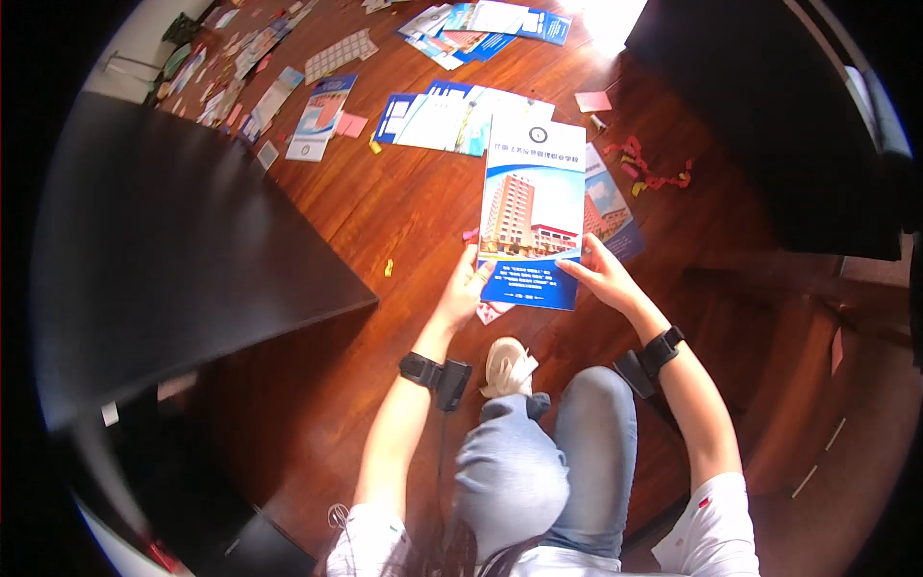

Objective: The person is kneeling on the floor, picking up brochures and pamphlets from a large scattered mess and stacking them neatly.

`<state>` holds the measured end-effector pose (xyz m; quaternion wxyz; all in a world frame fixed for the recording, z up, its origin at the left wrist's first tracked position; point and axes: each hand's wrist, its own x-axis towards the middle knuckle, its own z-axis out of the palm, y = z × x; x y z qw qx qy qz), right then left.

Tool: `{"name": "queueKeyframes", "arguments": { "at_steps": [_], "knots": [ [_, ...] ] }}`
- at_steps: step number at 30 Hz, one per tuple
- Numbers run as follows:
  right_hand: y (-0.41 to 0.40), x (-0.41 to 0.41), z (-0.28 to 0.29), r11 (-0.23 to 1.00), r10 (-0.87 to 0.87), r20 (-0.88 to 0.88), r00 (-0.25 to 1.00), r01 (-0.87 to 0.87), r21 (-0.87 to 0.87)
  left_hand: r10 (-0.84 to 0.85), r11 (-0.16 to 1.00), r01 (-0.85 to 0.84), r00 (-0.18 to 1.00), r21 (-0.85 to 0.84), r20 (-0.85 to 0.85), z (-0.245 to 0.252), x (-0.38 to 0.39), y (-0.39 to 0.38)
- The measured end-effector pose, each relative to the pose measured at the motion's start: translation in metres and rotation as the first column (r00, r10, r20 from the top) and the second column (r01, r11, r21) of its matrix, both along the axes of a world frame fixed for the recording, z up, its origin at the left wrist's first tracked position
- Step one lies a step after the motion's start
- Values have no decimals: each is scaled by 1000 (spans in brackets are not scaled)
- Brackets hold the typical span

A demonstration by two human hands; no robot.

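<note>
My left hand point(465, 286) and my right hand point(602, 270) hold a printed brochure point(533, 209) upright by its lower side edges, both thumbs on its front. The cover shows a tall building above a blue band with writing. Partly hidden behind its right side, another brochure point(613, 205) lies on the wooden floor point(346, 238). Beyond the held one, a fan of brochures point(433, 119) is spread out, and a heaped group of brochures point(483, 32) lies farther off. A single brochure point(322, 115) rests to the left, beside pink paper point(351, 124).
Dark furniture with a flat top point(202, 238) stands at the left; a dark piece point(743, 122) is at the right. Scattered paper scraps point(223, 94) cover the far left floor. Red streamers point(642, 169) and a pink slip point(593, 102) lie at the right. My shoe point(507, 366) is below the brochure.
</note>
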<state>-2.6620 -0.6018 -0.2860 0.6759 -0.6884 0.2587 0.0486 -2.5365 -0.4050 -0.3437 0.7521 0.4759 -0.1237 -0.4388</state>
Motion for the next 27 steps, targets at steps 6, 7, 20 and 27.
{"name": "queueKeyframes", "arguments": {
  "at_steps": [6,7,20,27],
  "knots": [
    [-17,-10,26,987,66,-143,988,-86,-133,-186,982,189,976,-20,111,1,16,-13],
    [-16,-3,25,986,54,-98,994,-69,-154,-190,979,198,974,-54,123,1,27,-14],
    [-20,26,-60,957,176,-40,984,-161,242,90,972,-83,996,220,-23,-19,-2,13],
    [-3,38,-103,948,301,-234,924,-265,175,211,943,-166,969,290,-132,-66,-30,53]
  ]
}}
